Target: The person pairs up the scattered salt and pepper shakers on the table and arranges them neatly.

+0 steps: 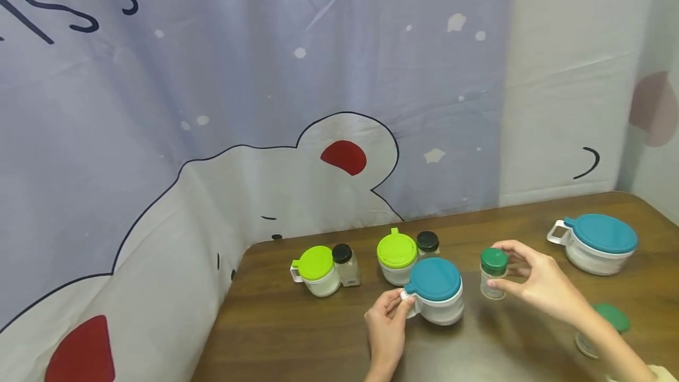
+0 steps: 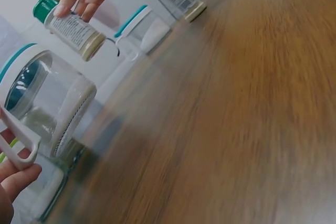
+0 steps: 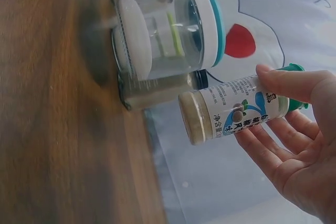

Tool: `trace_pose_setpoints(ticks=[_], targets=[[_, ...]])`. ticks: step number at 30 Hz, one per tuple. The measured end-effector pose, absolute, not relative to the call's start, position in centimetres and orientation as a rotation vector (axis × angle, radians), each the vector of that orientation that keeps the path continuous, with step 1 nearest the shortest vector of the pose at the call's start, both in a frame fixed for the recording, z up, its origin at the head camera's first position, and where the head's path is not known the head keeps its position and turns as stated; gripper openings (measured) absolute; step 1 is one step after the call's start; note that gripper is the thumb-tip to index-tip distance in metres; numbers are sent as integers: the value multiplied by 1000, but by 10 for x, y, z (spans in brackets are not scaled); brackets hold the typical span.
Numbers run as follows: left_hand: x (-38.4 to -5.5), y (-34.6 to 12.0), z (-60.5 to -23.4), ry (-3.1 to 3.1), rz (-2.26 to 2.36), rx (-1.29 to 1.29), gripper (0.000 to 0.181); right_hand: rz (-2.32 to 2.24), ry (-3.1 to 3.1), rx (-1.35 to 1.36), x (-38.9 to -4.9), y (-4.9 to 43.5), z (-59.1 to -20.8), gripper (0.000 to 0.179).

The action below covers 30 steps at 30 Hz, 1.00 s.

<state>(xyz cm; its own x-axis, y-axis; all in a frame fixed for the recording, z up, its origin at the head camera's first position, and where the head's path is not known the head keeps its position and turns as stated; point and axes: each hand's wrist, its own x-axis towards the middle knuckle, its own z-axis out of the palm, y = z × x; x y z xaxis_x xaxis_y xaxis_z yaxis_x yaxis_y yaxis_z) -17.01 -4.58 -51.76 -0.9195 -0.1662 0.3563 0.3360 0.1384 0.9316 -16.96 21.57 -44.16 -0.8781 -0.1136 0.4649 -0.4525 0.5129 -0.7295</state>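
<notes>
right forearm (image 1: 610, 343) hid part of a green-capped shaker (image 1: 612, 316), lower right, left hand (image 1: 387, 324) pinched the blue-lidded jar (image 1: 436, 290) by its handle (image 2: 31, 139), lower centre, right hand (image 1: 538, 282) pinched a tan-powder shaker (image 1: 493, 271), right of centre

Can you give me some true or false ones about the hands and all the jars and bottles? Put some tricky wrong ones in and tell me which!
1. The right hand holds a green-capped shaker. True.
2. The left hand grips a lime-lidded jar. False: it grips the handle of a blue-lidded jar.
3. Two jars have lime-green lids. True.
4. The shaker in the right hand is standing on the table. False: it is held up above it.
5. A black-capped bottle stands beside a lime-lidded jar. True.
</notes>
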Motion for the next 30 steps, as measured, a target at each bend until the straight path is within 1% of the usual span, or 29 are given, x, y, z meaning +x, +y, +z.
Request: trace_pose_setpoints(ticks=[10,18,27,30], targets=[[-170,-70,-515,-2075,-1789,-216,19,1383,-2411,519,-176,196,-448,52],[-168,-88,-517,-2119,-1821,-157,22,1474,-2400,597,-181,180,-457,51],[-168,-103,-516,-2103,-1826,-213,21,1576,-2383,680,-185,159,-460,49],[-167,-109,-515,-2097,-1815,-196,20,1605,-2361,716,-187,152,-463,49]])
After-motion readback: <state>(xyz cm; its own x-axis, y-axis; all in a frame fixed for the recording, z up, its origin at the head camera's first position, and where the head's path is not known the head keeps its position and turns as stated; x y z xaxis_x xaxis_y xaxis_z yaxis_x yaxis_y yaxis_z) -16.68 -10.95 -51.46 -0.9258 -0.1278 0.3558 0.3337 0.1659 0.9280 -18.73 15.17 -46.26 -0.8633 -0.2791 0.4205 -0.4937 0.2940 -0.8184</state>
